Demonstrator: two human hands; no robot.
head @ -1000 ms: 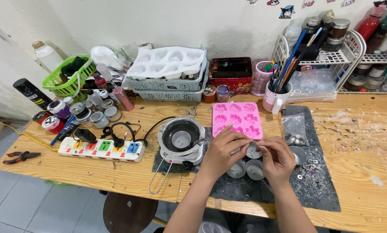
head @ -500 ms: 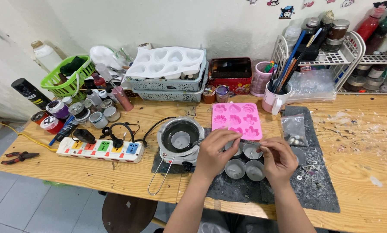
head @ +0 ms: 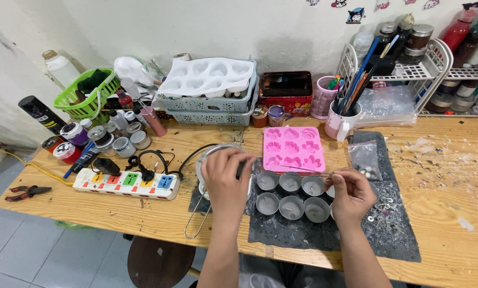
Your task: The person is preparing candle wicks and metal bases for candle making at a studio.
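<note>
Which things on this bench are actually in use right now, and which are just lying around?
In use:
left hand
right hand
thin stick held between both hands
small metal cups
dark mat

Lying about:
pink flower mould
power strip
green basket
pliers
white heart mould

We counted two hands, our left (head: 225,178) and our right (head: 351,194), above one wooden tabletop (head: 452,213). Six small metal cups (head: 292,208) stood in two rows of three on one dark mat (head: 313,234), and a seventh may have sat behind the right hand, though we could not tell. There was one pink mould (head: 294,148), one white heart-shaped mould (head: 209,77), two grey lattice baskets (head: 207,109) stacked, one green basket (head: 87,96), one red tin (head: 287,90), two pink cups (head: 332,109) of brushes, one power strip (head: 127,183), one pair of pliers (head: 28,191) and one clear bag (head: 365,158).
</note>
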